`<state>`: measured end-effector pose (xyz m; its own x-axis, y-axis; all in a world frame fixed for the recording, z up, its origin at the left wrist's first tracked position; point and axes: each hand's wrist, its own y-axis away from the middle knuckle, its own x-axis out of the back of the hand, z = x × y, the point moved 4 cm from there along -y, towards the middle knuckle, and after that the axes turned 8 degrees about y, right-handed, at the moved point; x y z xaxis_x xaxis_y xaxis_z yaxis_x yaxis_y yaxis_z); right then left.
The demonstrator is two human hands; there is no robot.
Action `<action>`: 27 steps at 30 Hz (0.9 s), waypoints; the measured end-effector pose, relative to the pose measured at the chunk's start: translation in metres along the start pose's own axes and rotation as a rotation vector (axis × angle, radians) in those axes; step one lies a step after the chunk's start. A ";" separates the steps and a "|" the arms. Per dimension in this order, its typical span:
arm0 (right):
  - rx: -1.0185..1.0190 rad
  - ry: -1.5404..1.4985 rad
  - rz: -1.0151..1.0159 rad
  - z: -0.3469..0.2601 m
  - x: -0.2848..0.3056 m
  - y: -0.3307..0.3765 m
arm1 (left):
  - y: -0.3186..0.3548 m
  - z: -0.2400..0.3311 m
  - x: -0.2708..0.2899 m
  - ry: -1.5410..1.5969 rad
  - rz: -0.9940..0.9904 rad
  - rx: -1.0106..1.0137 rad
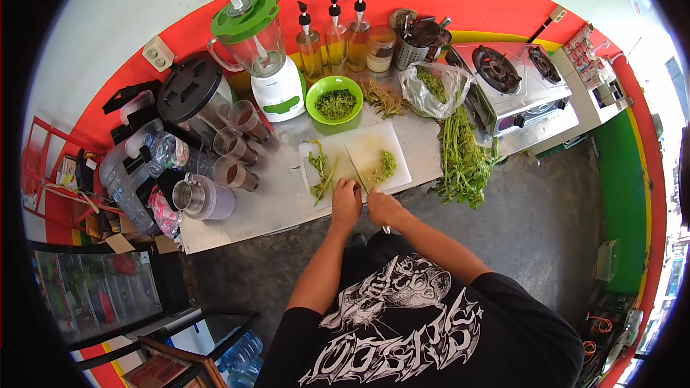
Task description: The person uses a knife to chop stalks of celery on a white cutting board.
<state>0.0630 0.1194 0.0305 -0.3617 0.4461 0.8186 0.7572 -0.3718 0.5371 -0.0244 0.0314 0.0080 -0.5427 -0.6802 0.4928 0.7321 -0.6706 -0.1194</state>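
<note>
1. One black T-shirt [431, 302] with a white graphic fills the foreground as a person stands over a pale desk [280, 194], two bare forearms stretched toward it.
2. Two hands are at work: the right hand [382, 210] is wrapped around the handle of one knife [355, 165], its blade slanting across one white cutting board [381, 136].
3. Fingers curled, the left hand [347, 199] sits at the board's near edge, just left of the blade; whether it grips a stem cannot be told.
4. Two portions of greens share the board: leafy stems [317, 165] left of the knife, one small heap of chopped pieces [387, 164] to its right.
5. Behind the board stands one green bowl [338, 126] of chopped greens, beside one white-and-green blender [277, 90].
6. Three pump bottles [336, 44] line up along the red wall, with one jar [379, 50] next to them.
7. At right, one clear bag [451, 90] of greens and one leafy bunch [461, 158], hanging over the desk's edge, lie near one two-burner stove [533, 100].
8. At left, three cups [236, 174] of brown liquid stand near one flask [212, 200].
</note>
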 end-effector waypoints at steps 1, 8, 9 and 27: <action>-0.007 -0.012 0.001 -0.003 -0.004 0.007 | 0.002 -0.002 0.000 0.000 0.005 0.002; 0.013 -0.046 0.025 0.002 0.003 -0.013 | 0.001 0.013 0.002 0.030 0.016 -0.057; 0.016 -0.048 0.023 0.002 0.003 -0.012 | 0.000 0.015 0.004 0.028 0.009 -0.061; 0.044 -0.245 0.074 0.012 0.007 -0.009 | 0.012 0.017 0.002 0.019 0.212 0.020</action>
<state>0.0601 0.1360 0.0285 -0.1657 0.6051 0.7787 0.8014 -0.3776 0.4640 -0.0094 0.0274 0.0223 -0.3829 -0.8112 0.4421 0.8388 -0.5057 -0.2016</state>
